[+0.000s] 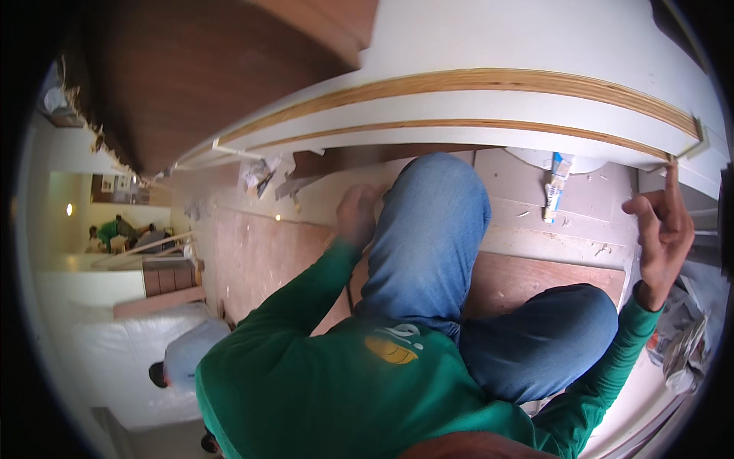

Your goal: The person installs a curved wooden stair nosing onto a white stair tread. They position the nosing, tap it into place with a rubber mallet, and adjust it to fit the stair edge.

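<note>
My right hand is raised at the right, its index finger stretched up to the end of a white board with a bare plywood edge. Its thumb stands apart and the other fingers are bent, with nothing seen in them. My left hand is beside my raised knee, smeared by motion and partly hidden by it, so its fingers do not show clearly. A blue and white tube lies on the floor between my knee and my right hand, partly over a white round piece.
A large dark brown panel fills the upper left. Under me lies a reddish plywood sheet. Scraps lie beyond my left hand and crumpled bags at the right. Two people are at the far left.
</note>
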